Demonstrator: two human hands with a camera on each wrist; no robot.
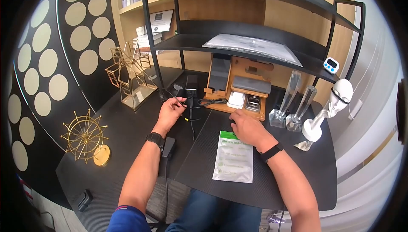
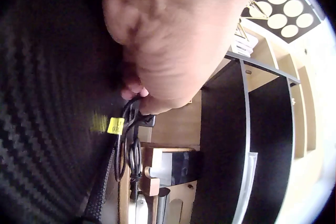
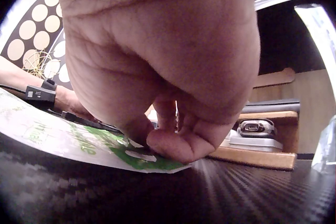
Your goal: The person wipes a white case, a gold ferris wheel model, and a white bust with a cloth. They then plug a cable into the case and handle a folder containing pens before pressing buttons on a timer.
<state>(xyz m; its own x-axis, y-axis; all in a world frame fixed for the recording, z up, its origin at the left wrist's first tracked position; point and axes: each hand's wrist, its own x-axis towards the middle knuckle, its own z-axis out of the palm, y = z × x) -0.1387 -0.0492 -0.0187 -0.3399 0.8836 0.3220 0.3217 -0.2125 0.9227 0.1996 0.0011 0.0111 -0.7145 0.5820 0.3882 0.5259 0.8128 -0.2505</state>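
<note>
In the head view, the left hand [image 1: 171, 112] pinches a black cable [image 2: 127, 109] (a yellow tag [image 2: 116, 126] hangs on it), with a black adapter [image 1: 168, 148] at its 6 o'clock. The right hand [image 1: 250, 129] curls its fingers at the green top of the bag [image 1: 233, 160], which lies on the bench [image 1: 199, 164] toward 7 o'clock; whether it grips, I cannot tell.

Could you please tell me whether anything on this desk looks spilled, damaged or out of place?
Nothing looks spilled or plainly damaged. Slightly untidy are the black adapter, whose cord trails over the front edge, and a pale, crumpled-looking lump beside the white head stand.
</note>
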